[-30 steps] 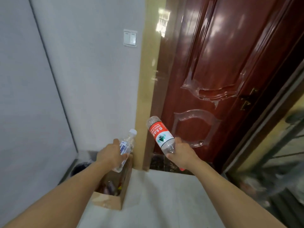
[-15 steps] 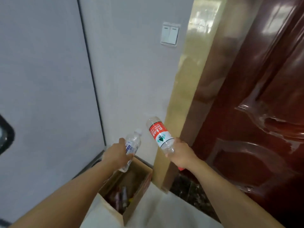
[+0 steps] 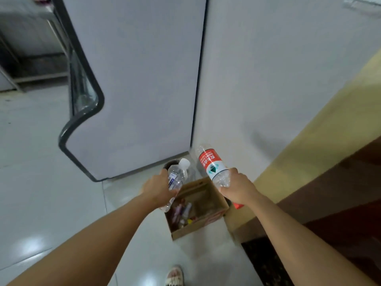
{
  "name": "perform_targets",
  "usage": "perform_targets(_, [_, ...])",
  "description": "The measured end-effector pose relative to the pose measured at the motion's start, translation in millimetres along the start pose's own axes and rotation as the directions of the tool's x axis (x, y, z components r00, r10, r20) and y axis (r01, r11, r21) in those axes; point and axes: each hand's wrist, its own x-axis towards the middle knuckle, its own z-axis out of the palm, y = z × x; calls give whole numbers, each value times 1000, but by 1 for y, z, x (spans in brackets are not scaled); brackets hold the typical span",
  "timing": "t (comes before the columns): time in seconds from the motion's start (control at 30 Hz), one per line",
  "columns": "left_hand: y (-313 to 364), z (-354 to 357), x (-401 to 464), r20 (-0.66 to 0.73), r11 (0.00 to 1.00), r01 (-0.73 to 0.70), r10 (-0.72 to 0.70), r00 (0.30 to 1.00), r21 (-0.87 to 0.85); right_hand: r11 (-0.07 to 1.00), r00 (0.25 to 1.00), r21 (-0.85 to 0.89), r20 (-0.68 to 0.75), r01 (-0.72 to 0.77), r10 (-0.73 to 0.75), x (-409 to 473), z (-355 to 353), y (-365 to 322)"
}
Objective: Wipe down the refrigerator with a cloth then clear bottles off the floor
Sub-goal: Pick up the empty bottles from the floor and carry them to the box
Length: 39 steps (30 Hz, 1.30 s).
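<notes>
The left hand [image 3: 157, 187] grips a small clear bottle [image 3: 175, 178] round its middle, fingers curled about it, the white cap pointing up and away from the person. The right hand [image 3: 237, 187] clasps the neck end of a larger clear bottle with a red label [image 3: 212, 165], whose base points up and away while a red cap shows just below the hand. Both bottles are held in the air, apart from each other, over an open cardboard box [image 3: 206, 222] that stands on the pale tiled floor [image 3: 41, 193] directly beneath and between the two sets of fingers. Inside the box lie several small items, among them what look like bottles or tubes in pink, yellow and red; they are too blurred to name. Beyond the left fingers stands the grey refrigerator [image 3: 140, 89], its side close against the white wall [image 3: 278, 79]. A slippered foot [image 3: 174, 275] shows at the bottom edge.
</notes>
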Motion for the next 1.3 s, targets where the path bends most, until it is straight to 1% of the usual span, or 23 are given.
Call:
perform_targets(0.13, [-17,21,31,40,996,78,-76,996,-44,999,998,-22,49,38,-37,36,20,-5])
perform_targets(0.23, [-25,44,50,84,992,108,-102,991,-70,999,997,-45,81,19,-15,59,39,-1])
perform_targets(0.37, [-30,79,75,137,980,170,-155,978,-107,997,982,-71,186,-10,23,91,70,14])
perform_targets(0.5, [-33,114,99,208,956,258,-227,952,-140,992,962,-121,268,-24,56,128,96,34])
perform_targets(0.63, [-38,154,126,240,920,362,-322,916,-147,992,945,-119,320,-33,70,176,127,55])
perform_targets(0.77, [-46,206,161,252,892,428,-384,888,-147,991,911,-110,398,-71,109,226,175,86])
perform_targets(0.93, [-54,287,201,275,877,460,-412,869,-141,980,891,-130,411,-151,192,277,237,131])
perform_targets(1.03, [-61,347,230,284,868,472,-419,863,-153,976,879,-109,423,-189,218,308,285,156])
perform_targets(1.1, [-65,387,252,281,867,466,-410,868,-174,974,882,-90,413,-207,225,328,318,172])
perform_targets(1.2, [-73,443,286,263,873,449,-394,880,-192,976,906,-118,363,-186,216,359,361,191])
perform_targets(1.3, [-80,492,319,261,890,438,-396,880,-126,974,909,-109,352,-197,224,391,398,206])
